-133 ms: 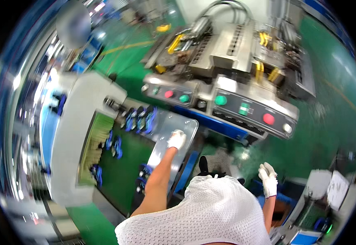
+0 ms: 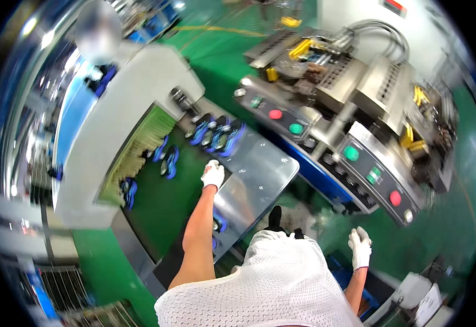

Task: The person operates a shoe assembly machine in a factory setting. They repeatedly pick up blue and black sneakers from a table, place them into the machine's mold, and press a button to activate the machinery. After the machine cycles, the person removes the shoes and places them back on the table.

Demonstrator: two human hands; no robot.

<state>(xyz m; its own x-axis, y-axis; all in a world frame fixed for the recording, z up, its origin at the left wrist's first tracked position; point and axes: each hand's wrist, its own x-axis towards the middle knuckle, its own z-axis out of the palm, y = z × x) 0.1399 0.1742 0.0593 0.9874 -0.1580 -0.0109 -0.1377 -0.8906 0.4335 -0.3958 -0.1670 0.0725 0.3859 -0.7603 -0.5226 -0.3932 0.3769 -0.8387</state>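
Three blue-and-black shoes (image 2: 216, 134) stand side by side on the far left part of the metal desk (image 2: 259, 171), in the same row as a moment ago. The left hand (image 2: 213, 174), in a white glove, has moved left across the desk: earlier it was over bare metal toward the right corner, and now it is at the left edge, beside the dark green belt (image 2: 164, 210) and just on the near side of that row. Whether its fingers touch anything, or are wide or narrow, I cannot tell. The left forearm has swung left as well, so the near pair of shoes (image 2: 220, 220), previously seen on its left, now shows on its right, partly covered.

The right hand (image 2: 360, 248), also gloved, hangs well apart on the right, much as before, its fingers slightly spread and nothing visible in them.

On the belt, more shoes (image 2: 169, 162) lie by the bristle curtain (image 2: 134, 152) of the grey machine (image 2: 134, 82), arranged as they were. The view has turned, putting the control panel (image 2: 377, 174) with its red and green buttons farther right.
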